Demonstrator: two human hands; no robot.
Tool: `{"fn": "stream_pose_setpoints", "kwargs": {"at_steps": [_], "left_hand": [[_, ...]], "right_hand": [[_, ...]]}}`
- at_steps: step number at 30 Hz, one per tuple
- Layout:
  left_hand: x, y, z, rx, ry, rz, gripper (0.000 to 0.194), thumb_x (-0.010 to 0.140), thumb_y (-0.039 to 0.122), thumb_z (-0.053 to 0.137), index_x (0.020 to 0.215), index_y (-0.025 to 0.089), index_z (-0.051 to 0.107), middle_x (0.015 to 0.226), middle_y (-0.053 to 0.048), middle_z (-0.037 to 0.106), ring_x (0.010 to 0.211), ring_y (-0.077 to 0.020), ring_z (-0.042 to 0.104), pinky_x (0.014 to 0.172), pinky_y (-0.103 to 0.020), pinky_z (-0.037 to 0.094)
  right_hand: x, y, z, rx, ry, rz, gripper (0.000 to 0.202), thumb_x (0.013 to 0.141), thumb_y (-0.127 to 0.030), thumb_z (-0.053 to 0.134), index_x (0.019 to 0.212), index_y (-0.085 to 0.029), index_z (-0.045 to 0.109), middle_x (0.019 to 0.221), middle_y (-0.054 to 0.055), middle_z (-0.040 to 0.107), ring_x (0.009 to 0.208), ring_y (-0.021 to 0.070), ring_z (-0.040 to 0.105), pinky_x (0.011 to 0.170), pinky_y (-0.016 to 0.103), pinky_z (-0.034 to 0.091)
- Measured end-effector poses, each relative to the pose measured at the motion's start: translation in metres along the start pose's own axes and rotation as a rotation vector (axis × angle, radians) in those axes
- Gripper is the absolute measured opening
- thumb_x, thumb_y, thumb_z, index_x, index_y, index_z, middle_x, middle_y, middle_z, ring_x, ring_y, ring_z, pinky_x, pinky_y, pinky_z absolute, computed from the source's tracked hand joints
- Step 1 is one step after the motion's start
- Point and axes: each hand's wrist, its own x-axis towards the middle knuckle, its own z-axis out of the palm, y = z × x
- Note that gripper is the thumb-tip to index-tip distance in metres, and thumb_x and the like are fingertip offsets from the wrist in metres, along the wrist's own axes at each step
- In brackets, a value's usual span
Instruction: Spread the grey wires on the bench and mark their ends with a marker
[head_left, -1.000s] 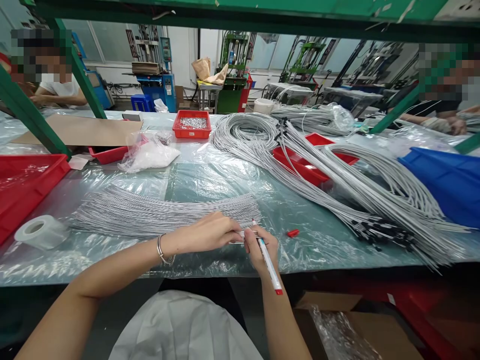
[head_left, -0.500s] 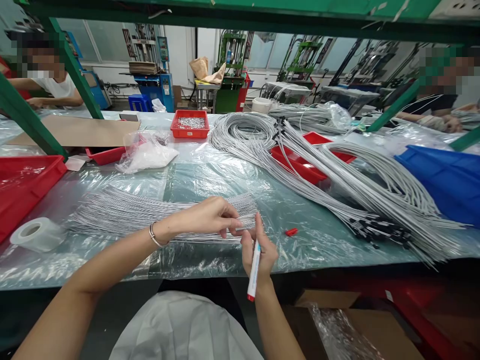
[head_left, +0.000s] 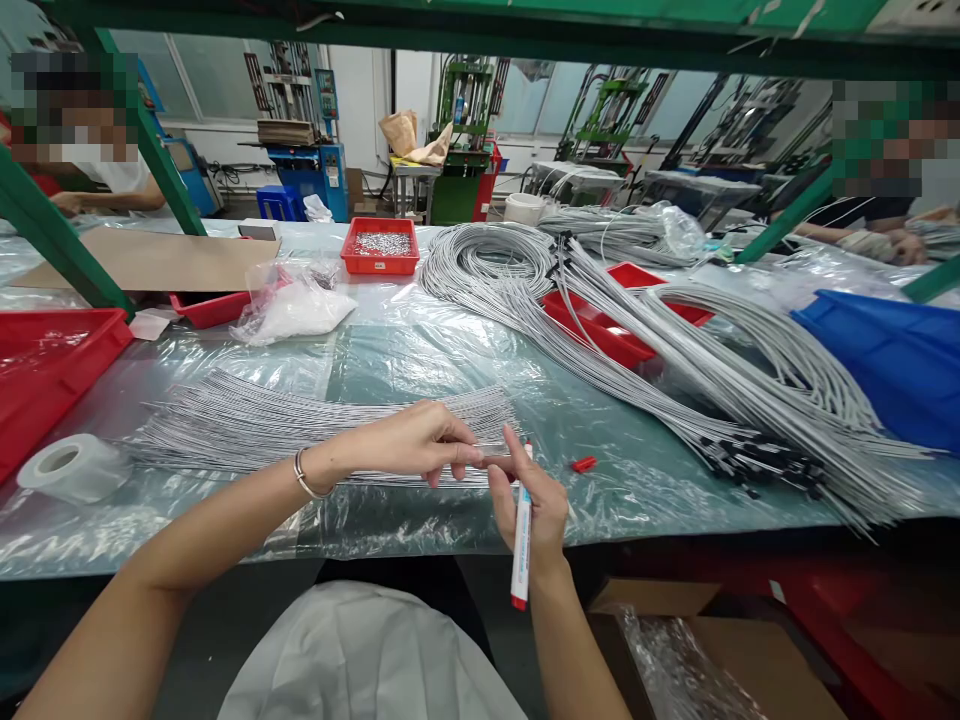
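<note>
A fan of thin grey cables lies on the plastic-covered table in front of me. My left hand is over their right part, fingers bent and tips drawn together at the cable ends; what is pinched there is too small to make out. My right hand holds a white marker pen with a red end, slanting down from between thumb and fingers. Its index finger points up, while another finger reaches toward my left fingertips. A small red cap lies on the table to the right.
Long bundled grey cables with black ends cover the right side, over a red tray. A blue bin stands beyond. Left are a tape roll, a red bin and a plastic bag. Green shelf posts frame the table.
My right hand has shifted slightly right with the marker pen, which now stands more upright and shows its red upper tip. My left hand has barely moved.
</note>
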Motion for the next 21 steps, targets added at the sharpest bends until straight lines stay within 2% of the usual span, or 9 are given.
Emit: {"fn": "stream_pose_setpoints", "kwargs": {"at_steps": [3,5,7,8,11,15,18,20,21], "left_hand": [[-0.002,0.001,0.000,0.011,-0.053,-0.004,0.036,0.087,0.040,0.043,0.072,0.012,0.060,0.060,-0.002,0.059,0.048,-0.0074,0.057,0.045,-0.015,0.039],[-0.002,0.001,0.000,0.038,-0.103,0.024,0.033,0.088,0.037,0.043,0.071,0.013,0.059,0.061,0.000,0.059,0.047,-0.0067,0.057,0.045,-0.015,0.039],[-0.002,0.001,0.001,0.074,-0.144,0.057,0.029,0.088,0.032,0.044,0.072,0.013,0.058,0.063,0.000,0.061,0.046,-0.0054,0.055,0.047,-0.015,0.040],[-0.002,0.001,0.001,0.092,-0.159,0.068,0.027,0.088,0.030,0.044,0.072,0.013,0.058,0.064,0.001,0.062,0.046,-0.0050,0.055,0.048,-0.015,0.040],[-0.002,0.000,0.004,0.157,-0.154,0.080,0.027,0.088,0.029,0.043,0.072,0.014,0.058,0.059,0.001,0.061,0.045,-0.0054,0.054,0.050,-0.017,0.039],[-0.001,0.001,0.008,0.225,-0.074,0.066,0.028,0.087,0.033,0.045,0.074,0.014,0.060,0.047,0.003,0.054,0.043,-0.0069,0.051,0.050,-0.018,0.037],[-0.001,0.003,0.010,0.176,-0.034,0.048,0.030,0.087,0.032,0.044,0.071,0.014,0.062,0.049,0.002,0.055,0.043,-0.0065,0.051,0.049,-0.018,0.037],[-0.001,0.005,0.009,0.119,-0.011,0.035,0.030,0.087,0.031,0.045,0.070,0.013,0.062,0.053,0.001,0.057,0.043,-0.0059,0.051,0.047,-0.017,0.037],[-0.001,0.006,0.007,0.090,-0.005,0.026,0.031,0.086,0.032,0.045,0.069,0.013,0.062,0.055,0.001,0.058,0.043,-0.0057,0.051,0.046,-0.017,0.037]], "right_hand": [[0.002,0.000,-0.003,0.091,0.026,0.168,0.037,0.080,-0.025,0.057,0.115,-0.017,0.054,0.075,0.003,0.065,0.056,0.0129,0.055,0.054,0.026,0.046],[0.005,-0.002,-0.005,0.169,-0.084,0.253,0.017,0.079,-0.032,0.057,0.086,-0.017,0.060,0.059,-0.001,0.057,0.047,0.0108,0.048,0.046,0.024,0.040],[0.006,-0.004,-0.005,0.234,-0.221,0.303,0.026,0.082,-0.034,0.052,0.062,-0.018,0.051,0.046,-0.004,0.045,0.041,0.0090,0.040,0.042,0.023,0.032],[0.006,-0.006,-0.005,0.255,-0.251,0.320,0.032,0.084,-0.033,0.049,0.056,-0.018,0.046,0.044,-0.005,0.041,0.040,0.0085,0.037,0.042,0.023,0.030],[0.005,-0.008,-0.001,0.282,-0.189,0.341,0.035,0.085,-0.032,0.046,0.054,-0.018,0.041,0.046,-0.005,0.036,0.043,0.0083,0.032,0.043,0.024,0.026],[0.005,-0.008,0.002,0.265,-0.153,0.341,0.034,0.085,-0.031,0.046,0.054,-0.018,0.041,0.048,-0.005,0.033,0.045,0.0086,0.031,0.043,0.024,0.026],[0.005,-0.006,0.003,0.245,-0.163,0.318,0.033,0.085,-0.030,0.047,0.054,-0.018,0.045,0.046,-0.004,0.039,0.044,0.0091,0.036,0.044,0.024,0.030],[0.003,-0.006,0.003,0.231,-0.088,0.318,0.027,0.085,-0.029,0.047,0.062,-0.018,0.054,0.047,-0.003,0.048,0.044,0.0105,0.044,0.045,0.024,0.035],[0.001,-0.006,0.003,0.219,-0.028,0.313,0.021,0.085,-0.028,0.048,0.072,-0.017,0.060,0.050,-0.002,0.053,0.046,0.0116,0.048,0.047,0.024,0.038]]}}
